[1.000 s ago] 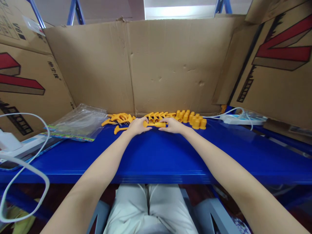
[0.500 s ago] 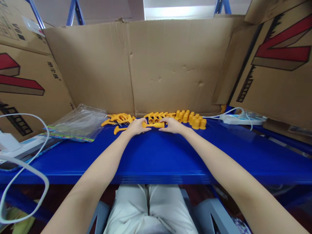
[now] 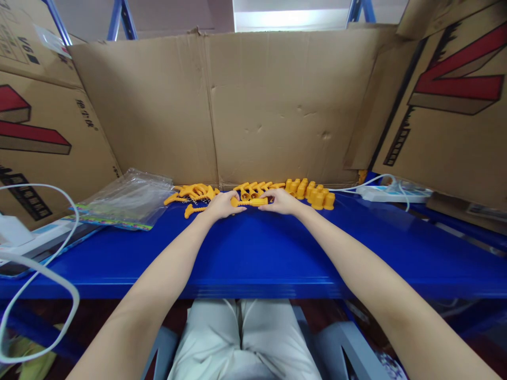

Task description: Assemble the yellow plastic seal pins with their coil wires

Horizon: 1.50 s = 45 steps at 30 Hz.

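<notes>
My left hand (image 3: pixel 224 205) and my right hand (image 3: pixel 280 201) meet at the far middle of the blue table (image 3: pixel 253 248). Between them they pinch a small orange plastic piece (image 3: pixel 252 201), a short rod with a ribbed end, held level just above the table. Behind the hands lies a row of orange forked parts (image 3: pixel 255 187). More forked orange parts (image 3: pixel 193 192) lie to the left, and a cluster of orange caps (image 3: pixel 312 192) stands to the right.
Brown cardboard sheets (image 3: pixel 277 105) wall in the back and both sides. A clear plastic bag (image 3: pixel 127 199) lies at the left, with white cables (image 3: pixel 35 269) and a white charger (image 3: pixel 13 229) beyond. A white power strip (image 3: pixel 390 194) sits at the right back.
The orange piece has slid slightly left between my fingers and both hands have edged a little farther back. Nothing else has moved.
</notes>
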{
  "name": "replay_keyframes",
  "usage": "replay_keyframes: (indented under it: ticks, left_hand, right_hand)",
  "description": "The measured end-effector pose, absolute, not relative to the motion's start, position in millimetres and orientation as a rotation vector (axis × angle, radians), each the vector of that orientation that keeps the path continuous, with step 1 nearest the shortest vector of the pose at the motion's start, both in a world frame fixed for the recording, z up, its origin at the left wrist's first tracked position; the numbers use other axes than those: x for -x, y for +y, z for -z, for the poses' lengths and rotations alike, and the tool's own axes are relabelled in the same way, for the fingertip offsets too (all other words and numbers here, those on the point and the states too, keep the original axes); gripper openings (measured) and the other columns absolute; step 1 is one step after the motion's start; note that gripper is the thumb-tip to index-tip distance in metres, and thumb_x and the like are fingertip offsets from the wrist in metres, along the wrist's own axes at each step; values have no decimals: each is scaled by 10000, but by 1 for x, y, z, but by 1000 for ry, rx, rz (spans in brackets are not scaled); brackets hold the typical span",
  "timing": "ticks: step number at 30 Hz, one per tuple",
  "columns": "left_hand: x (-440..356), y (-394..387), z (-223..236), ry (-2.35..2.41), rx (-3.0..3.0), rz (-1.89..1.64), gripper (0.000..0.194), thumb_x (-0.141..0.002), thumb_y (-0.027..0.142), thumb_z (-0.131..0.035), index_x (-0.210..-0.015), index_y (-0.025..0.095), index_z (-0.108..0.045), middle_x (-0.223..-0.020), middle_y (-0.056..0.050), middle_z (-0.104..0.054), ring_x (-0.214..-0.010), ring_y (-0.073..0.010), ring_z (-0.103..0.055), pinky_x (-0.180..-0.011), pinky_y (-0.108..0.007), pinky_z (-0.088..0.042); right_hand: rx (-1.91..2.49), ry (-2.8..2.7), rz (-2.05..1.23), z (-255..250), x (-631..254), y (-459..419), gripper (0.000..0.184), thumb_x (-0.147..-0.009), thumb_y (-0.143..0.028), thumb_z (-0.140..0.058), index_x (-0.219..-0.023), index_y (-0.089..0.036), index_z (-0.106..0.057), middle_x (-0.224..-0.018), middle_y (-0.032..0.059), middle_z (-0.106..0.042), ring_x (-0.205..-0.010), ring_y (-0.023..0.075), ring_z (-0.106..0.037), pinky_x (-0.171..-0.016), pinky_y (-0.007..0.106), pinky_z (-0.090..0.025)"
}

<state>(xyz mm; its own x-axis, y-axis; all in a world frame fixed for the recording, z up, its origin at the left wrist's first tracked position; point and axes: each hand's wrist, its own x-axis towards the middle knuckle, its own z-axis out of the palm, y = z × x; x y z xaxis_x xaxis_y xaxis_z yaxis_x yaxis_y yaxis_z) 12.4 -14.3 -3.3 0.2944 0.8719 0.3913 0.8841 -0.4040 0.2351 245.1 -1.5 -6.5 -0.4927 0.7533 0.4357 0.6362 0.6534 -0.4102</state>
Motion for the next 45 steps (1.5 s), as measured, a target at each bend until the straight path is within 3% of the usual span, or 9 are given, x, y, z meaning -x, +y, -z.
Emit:
replay_keyframes:
  ticks: [9, 28, 35, 45]
  left_hand:
    - [-13, -16, 1, -1691, 2492, 683, 409, -710, 573, -647, -942, 239, -614, -655, 10, -619, -726, -207, -611, -622, -268, -366]
    - [-17, -23, -4, -1615, 2417, 601, 399, -754, 533, -630, -1031, 246, -617, -864, -42, -678, -915, -262, -640, -796, -332, -445]
    - [-17, -24, -5, -1613, 2428, 553, 394, -763, 523, -620, -1039, 242, -616, -851, -41, -680, -902, -261, -642, -790, -334, -445]
    - [-17, -25, -5, -1594, 2445, 582, 353, -760, 501, -622, -1009, 250, -622, -822, -25, -676, -884, -241, -643, -763, -300, -431]
  right_hand:
    - [1069, -2245, -401, 3, -245, -4, 349, -675, -341, -740, -937, -112, -732, -672, 12, -633, -565, 112, -508, -545, 234, -346]
    - [1114, -2195, -559, 0, -246, -8, 301, -672, -387, -738, -823, -129, -710, -526, -58, -485, -462, 56, -359, -471, 212, -251]
    - [1058, -2155, -769, 3, -244, -6, 276, -643, -367, -726, -776, -126, -723, -618, 4, -635, -536, 98, -503, -523, 232, -352]
    - [1033, -2026, -959, 5, -243, -4, 176, -604, -281, -758, -696, -134, -725, -570, 8, -654, -533, 114, -593, -613, 267, -473]
